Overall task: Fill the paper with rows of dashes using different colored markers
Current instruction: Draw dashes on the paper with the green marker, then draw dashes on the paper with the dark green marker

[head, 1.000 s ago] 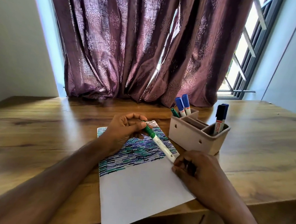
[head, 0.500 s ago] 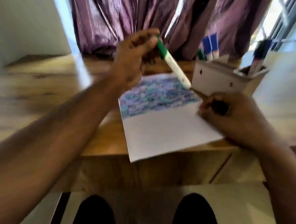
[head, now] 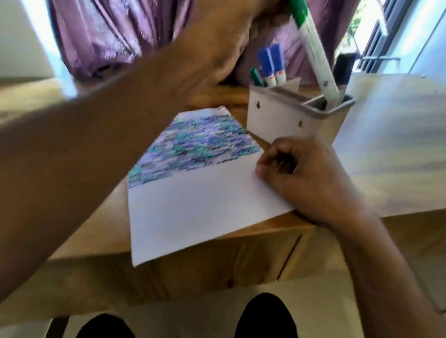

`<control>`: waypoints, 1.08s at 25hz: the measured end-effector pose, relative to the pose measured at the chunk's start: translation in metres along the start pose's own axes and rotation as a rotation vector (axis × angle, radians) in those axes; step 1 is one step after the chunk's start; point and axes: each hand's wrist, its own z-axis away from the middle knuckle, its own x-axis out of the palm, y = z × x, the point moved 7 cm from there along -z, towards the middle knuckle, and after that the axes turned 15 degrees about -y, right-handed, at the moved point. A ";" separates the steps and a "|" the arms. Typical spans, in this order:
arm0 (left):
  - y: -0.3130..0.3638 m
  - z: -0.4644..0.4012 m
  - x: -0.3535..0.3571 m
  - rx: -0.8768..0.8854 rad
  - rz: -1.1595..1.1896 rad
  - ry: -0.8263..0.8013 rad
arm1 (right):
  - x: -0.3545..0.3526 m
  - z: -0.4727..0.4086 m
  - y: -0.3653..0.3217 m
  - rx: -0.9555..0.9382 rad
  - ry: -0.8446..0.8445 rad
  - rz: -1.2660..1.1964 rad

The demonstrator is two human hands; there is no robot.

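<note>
The left hand, its grip closed on the capped green marker, lowers it toward the holder, while the fisted right hand pins the half-filled paper on the bench; choosing another colour likely follows.

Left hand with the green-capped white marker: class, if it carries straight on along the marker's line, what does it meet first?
Probably the right-hand compartment of the beige plastic marker holder; the left hand aims the green-capped white marker at it, though blur hides depth.
</note>
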 end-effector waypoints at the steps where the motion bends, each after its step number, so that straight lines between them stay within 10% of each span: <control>1: 0.004 -0.007 0.012 0.074 -0.014 -0.066 | -0.001 0.000 0.000 0.009 -0.004 -0.015; 27: -0.010 -0.028 0.071 0.088 -0.895 -0.442 | 0.008 0.002 -0.001 0.103 -0.151 -0.097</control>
